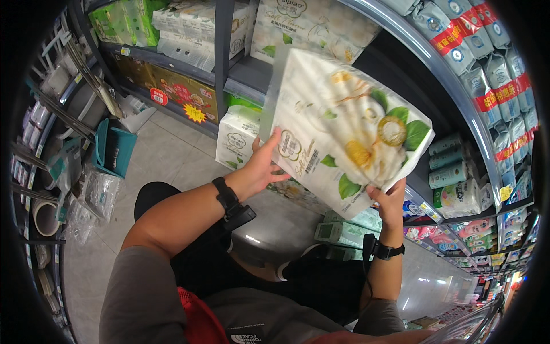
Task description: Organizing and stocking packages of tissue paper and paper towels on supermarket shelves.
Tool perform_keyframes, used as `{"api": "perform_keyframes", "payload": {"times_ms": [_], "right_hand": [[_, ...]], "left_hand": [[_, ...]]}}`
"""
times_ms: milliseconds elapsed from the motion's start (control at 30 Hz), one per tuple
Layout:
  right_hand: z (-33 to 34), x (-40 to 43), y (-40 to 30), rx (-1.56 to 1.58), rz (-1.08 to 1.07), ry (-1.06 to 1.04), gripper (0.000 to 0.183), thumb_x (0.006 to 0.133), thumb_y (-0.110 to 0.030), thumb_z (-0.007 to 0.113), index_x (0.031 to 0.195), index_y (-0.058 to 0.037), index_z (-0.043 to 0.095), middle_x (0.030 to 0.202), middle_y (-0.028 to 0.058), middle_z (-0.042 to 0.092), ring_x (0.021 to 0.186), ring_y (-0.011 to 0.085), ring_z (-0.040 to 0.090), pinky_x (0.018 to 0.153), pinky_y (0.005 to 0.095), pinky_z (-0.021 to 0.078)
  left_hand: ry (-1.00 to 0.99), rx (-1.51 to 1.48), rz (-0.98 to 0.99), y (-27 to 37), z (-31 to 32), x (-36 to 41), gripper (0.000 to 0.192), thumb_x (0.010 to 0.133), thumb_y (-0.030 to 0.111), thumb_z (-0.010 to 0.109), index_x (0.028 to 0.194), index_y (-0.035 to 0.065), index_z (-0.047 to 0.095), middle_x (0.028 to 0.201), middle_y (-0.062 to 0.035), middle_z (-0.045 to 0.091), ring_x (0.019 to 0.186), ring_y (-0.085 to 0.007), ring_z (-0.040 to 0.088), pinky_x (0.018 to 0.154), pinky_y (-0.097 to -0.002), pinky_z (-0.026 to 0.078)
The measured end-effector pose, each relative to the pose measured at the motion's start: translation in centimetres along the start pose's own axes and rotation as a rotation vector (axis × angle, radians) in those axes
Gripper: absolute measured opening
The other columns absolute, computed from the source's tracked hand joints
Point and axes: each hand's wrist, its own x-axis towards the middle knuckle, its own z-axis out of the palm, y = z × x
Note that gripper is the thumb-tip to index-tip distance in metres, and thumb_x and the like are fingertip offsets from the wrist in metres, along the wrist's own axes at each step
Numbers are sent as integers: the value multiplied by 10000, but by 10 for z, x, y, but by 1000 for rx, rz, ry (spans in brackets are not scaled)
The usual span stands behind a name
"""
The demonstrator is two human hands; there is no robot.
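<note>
A large plastic-wrapped pack of Sipiao soft tissues point(343, 129), printed with white flowers and green leaves, is held tilted between both hands. My left hand point(262, 167) grips its left edge, with the thumb on the front face. My right hand point(389, 200) grips the lower right corner, the thumb in front and the fingers partly hidden behind. Behind the pack, a similar pack point(309, 26) stands on the shelf. Under my left hand's side, a white tissue pack point(237, 139) stands low by the shelf.
A dark metal shelf point(245, 79) runs ahead, holding green packs point(124, 23) and white packs point(193, 30) at the left. Bagged goods with red bands point(494, 96) fill the right shelves. Teal dustpans point(112, 148) and mops line the left. Green-white packs point(343, 232) lie on the floor.
</note>
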Motion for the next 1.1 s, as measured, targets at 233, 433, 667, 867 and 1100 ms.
{"api": "perform_keyframes", "payload": {"times_ms": [233, 433, 667, 867, 1100], "right_hand": [[42, -34, -8, -641, -320, -186, 994, 600, -232, 960, 1436, 11, 482, 1331, 199, 579, 1266, 354, 579, 1068, 451, 478], [95, -52, -15, -810, -606, -161, 869, 565, -276, 960, 1352, -137, 621, 1207, 207, 590, 1084, 391, 644, 886, 492, 563], [87, -51, -14, -836, -808, -179, 809, 613, -288, 932, 1353, -141, 639, 1182, 190, 560, 1068, 398, 629, 861, 511, 550], [96, -60, -13, -1042, -1061, -182, 475, 838, -356, 823, 1255, -487, 636, 1139, 82, 530, 1108, 312, 616, 871, 523, 550], [76, -48, -11, -1048, -1123, -118, 534, 805, -443, 846, 1270, -535, 599, 1206, 54, 531, 1137, 289, 608, 912, 540, 531]], "left_hand": [[101, -277, -86, 8, 1, -9, 1002, 955, 880, 376, 1671, 185, 293, 1664, -133, 368, 1477, -366, 430, 1224, -608, 300], [-341, -343, -36, 32, -13, -23, 1003, 960, 873, 373, 1671, 169, 294, 1664, -143, 374, 1480, -367, 433, 1223, -598, 316], [-542, -344, -14, 53, -12, -28, 1005, 967, 864, 370, 1670, 151, 295, 1663, -155, 380, 1483, -368, 437, 1222, -586, 334], [-586, -322, 1, 68, -26, -41, 1006, 972, 857, 368, 1669, 135, 295, 1663, -165, 386, 1486, -369, 440, 1221, -576, 350], [-653, -302, 59, 83, -27, -40, 1008, 978, 849, 365, 1668, 117, 296, 1663, -176, 393, 1490, -370, 443, 1220, -564, 368]]}}
